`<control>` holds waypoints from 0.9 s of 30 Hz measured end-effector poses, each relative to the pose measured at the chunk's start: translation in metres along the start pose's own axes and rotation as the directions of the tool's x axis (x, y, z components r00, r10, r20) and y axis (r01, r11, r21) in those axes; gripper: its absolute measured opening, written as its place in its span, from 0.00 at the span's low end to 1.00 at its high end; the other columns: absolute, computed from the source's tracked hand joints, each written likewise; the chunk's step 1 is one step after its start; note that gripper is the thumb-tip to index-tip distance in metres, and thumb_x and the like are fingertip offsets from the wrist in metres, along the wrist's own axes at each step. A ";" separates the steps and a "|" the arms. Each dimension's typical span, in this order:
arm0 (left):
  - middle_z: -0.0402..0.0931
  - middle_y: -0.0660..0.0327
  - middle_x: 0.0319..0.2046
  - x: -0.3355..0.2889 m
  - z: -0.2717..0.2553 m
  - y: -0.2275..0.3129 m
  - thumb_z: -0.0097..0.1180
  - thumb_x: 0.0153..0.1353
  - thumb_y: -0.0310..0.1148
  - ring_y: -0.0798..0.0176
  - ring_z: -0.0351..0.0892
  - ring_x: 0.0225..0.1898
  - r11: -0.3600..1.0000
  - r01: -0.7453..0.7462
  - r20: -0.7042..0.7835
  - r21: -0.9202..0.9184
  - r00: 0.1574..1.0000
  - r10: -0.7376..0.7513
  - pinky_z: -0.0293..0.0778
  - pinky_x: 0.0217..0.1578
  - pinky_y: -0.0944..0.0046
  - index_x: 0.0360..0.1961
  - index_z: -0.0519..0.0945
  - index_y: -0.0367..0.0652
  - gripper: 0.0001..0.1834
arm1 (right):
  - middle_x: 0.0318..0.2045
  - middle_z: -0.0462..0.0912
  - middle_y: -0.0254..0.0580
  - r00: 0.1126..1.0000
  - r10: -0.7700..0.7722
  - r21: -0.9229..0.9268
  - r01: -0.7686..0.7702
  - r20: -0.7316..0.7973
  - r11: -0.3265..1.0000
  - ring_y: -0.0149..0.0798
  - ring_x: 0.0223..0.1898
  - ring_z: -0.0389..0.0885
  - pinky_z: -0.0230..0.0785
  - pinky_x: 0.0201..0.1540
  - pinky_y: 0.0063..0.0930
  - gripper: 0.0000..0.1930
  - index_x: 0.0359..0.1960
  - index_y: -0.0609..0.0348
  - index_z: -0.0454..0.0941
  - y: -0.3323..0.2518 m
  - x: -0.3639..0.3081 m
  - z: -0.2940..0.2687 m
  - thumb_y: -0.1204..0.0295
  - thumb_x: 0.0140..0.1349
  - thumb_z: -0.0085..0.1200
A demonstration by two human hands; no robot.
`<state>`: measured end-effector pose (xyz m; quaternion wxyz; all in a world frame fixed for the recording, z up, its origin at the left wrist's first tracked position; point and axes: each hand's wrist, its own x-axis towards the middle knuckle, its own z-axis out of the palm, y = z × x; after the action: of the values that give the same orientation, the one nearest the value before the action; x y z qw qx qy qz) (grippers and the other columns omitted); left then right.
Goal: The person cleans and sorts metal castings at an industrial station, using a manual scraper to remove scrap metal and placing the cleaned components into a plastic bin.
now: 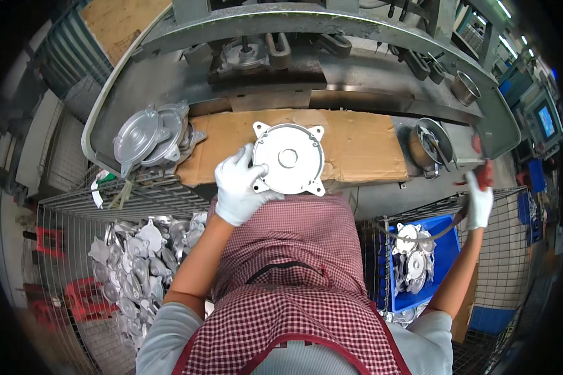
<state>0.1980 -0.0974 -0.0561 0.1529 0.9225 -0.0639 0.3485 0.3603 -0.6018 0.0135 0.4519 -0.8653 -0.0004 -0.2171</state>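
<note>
My left hand (239,186), in a white glove, grips the lower left edge of a round silver metal cover (289,159). The cover has corner lugs and a small ring at its centre, and it is over the cardboard's front edge. Out to the right, my gloved right hand (480,203) is closed around a red air gun (485,174). Motion smears the gun, so its details are unclear. A hose (443,234) curves from below that hand toward the blue bin.
A cardboard sheet (363,147) covers the bench before the machine. Stacked covers (137,139) stand at left, a metal pot (430,145) with tools at right. Wire cages flank me: the left holds heaped castings (134,269), the right a blue bin (445,275) with more parts.
</note>
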 end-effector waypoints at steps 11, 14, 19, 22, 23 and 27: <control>0.74 0.42 0.43 0.016 -0.046 0.045 0.63 0.30 0.67 0.44 0.77 0.35 0.986 -0.164 -0.072 -0.010 0.984 0.163 0.71 0.33 0.54 0.22 0.77 0.45 0.34 | 0.53 0.78 0.58 0.848 0.284 -0.192 -0.401 -0.447 0.896 0.51 0.54 0.77 0.65 0.59 0.37 0.44 0.61 0.63 0.71 0.176 0.048 -0.035 0.37 0.53 0.56; 0.74 0.41 0.43 0.017 -0.046 0.046 0.62 0.30 0.69 0.43 0.77 0.36 0.981 -0.186 -0.068 -0.049 0.981 0.183 0.70 0.33 0.54 0.22 0.77 0.45 0.35 | 0.54 0.77 0.61 0.751 0.171 -0.181 -0.361 -0.637 0.915 0.53 0.54 0.77 0.65 0.59 0.39 0.43 0.61 0.66 0.70 0.155 0.001 -0.004 0.37 0.58 0.50; 0.74 0.42 0.40 0.020 -0.047 0.050 0.62 0.29 0.69 0.42 0.76 0.35 0.973 -0.129 0.090 -0.189 0.985 0.148 0.68 0.33 0.53 0.23 0.79 0.47 0.34 | 0.61 0.69 0.63 0.846 0.170 -0.030 -0.215 -0.505 0.976 0.52 0.62 0.68 0.55 0.67 0.35 0.35 0.60 0.76 0.65 0.109 -0.091 0.069 0.52 0.67 0.50; 0.74 0.43 0.39 0.021 -0.046 0.057 0.62 0.29 0.69 0.42 0.76 0.35 0.976 -0.139 0.121 -0.167 0.980 0.160 0.68 0.33 0.53 0.22 0.79 0.47 0.34 | 0.56 0.75 0.54 0.905 0.377 0.133 -0.356 -0.196 0.925 0.46 0.56 0.72 0.59 0.63 0.34 0.33 0.57 0.73 0.69 0.082 -0.139 0.115 0.49 0.68 0.47; 0.74 0.43 0.39 0.022 -0.043 0.060 0.62 0.29 0.69 0.42 0.76 0.35 0.971 -0.170 0.099 -0.167 0.977 0.189 0.68 0.33 0.53 0.22 0.79 0.47 0.34 | 0.50 0.79 0.51 0.915 0.398 0.327 -0.394 0.056 0.859 0.38 0.47 0.77 0.66 0.55 0.30 0.37 0.62 0.69 0.65 0.069 -0.150 0.123 0.45 0.67 0.47; 0.73 0.42 0.42 0.027 -0.018 0.078 0.62 0.30 0.69 0.42 0.76 0.38 0.950 -0.229 0.053 -0.214 0.968 0.245 0.68 0.35 0.52 0.27 0.78 0.46 0.36 | 0.51 0.78 0.53 0.519 0.061 0.489 -0.833 0.853 0.260 0.45 0.47 0.80 0.70 0.54 0.42 0.52 0.61 0.70 0.66 0.009 -0.183 0.144 0.27 0.56 0.40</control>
<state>0.1893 -0.1657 -0.0069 0.2023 0.9003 -0.2159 0.3192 0.2507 -0.4584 -0.1338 0.8340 -0.4534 -0.0054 0.3145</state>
